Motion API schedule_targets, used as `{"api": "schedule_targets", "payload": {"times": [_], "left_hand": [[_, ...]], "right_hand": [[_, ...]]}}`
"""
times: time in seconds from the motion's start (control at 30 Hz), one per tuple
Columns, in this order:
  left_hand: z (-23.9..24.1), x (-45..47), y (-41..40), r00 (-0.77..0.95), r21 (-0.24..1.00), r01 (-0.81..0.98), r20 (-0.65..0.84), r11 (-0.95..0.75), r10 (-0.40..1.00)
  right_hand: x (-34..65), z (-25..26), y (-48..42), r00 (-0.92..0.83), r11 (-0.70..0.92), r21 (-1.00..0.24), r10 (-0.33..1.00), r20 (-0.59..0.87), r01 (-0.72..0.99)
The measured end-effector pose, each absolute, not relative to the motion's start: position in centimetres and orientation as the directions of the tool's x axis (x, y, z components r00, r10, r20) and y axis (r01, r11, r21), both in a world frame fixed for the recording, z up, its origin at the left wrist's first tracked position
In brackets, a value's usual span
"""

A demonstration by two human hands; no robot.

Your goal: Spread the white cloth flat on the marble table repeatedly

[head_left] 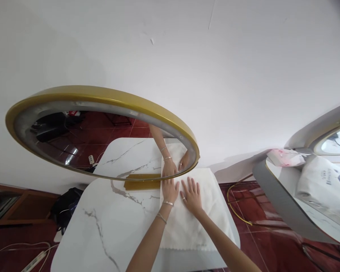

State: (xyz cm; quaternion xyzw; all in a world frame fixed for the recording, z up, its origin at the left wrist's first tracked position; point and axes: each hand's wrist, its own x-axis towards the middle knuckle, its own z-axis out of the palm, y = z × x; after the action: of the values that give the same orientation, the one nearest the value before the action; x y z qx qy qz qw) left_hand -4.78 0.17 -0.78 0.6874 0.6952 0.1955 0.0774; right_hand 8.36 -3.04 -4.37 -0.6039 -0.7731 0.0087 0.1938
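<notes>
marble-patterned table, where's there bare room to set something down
Most room: the left part of the table, between its left edge, the gold base and the left forearm. A thin strip shows in front of the white cloth, between that and the right forearm. Crowded: the right part, where the cloth lies under the left hand and right hand.

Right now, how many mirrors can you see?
2: the big mirror above the table with the cloth, and the other mirror at the picture's right edge, partly out of view.

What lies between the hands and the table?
A cloth, spread on the table; the left hand and right hand rest on it in the head view.
</notes>
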Motion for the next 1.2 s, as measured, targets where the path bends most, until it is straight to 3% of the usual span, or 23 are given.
{"api": "schedule_targets", "payload": {"times": [0.17,0.27,0.5,0.77,0.87,0.97,1.1,1.2], "left_hand": [[-0.6,-4.3,4.2,-0.063,0.391,0.920,0.130,0.007,0.990],[-0.9,-4.4,3.6,-0.063,0.393,0.920,0.149,-0.001,0.987],[-1.6,-5.0,2.2,0.013,0.210,0.977,0.113,-0.037,0.994],[-2.4,-4.6,5.1,0.007,0.184,0.983,0.071,-0.020,0.997],[-1.5,-4.9,3.7,0.049,0.187,0.980,0.094,-0.066,0.994],[-0.8,-5.3,0.4,0.084,0.191,0.975,0.167,-0.116,0.982],[-1.3,-5.2,-5.6,0.115,0.209,0.960,0.311,-0.186,0.943],[-2.1,-5.0,-8.8,0.144,0.209,0.955,0.297,-0.211,0.944]], "right_hand": [[7.7,-4.0,-0.2,-0.172,0.226,-0.247,0.960,0.219,0.942],[8.6,-3.7,-0.1,-0.187,0.259,-0.262,0.944,0.270,0.929],[8.2,-2.5,2.9,-0.323,0.370,-0.266,0.924,0.202,0.890],[8.1,-2.8,5.7,-0.355,0.380,-0.268,0.925,0.137,0.885],[10.6,-2.7,3.5,-0.303,0.334,-0.259,0.941,0.151,0.906],[14.0,-3.0,-1.1,-0.124,0.174,-0.230,0.968,0.217,0.957],[17.2,-3.5,-8.7,-0.164,0.212,-0.159,0.949,0.269,0.964],[17.6,-3.7,-12.5,-0.154,0.196,-0.123,0.947,0.283,0.973]]}}
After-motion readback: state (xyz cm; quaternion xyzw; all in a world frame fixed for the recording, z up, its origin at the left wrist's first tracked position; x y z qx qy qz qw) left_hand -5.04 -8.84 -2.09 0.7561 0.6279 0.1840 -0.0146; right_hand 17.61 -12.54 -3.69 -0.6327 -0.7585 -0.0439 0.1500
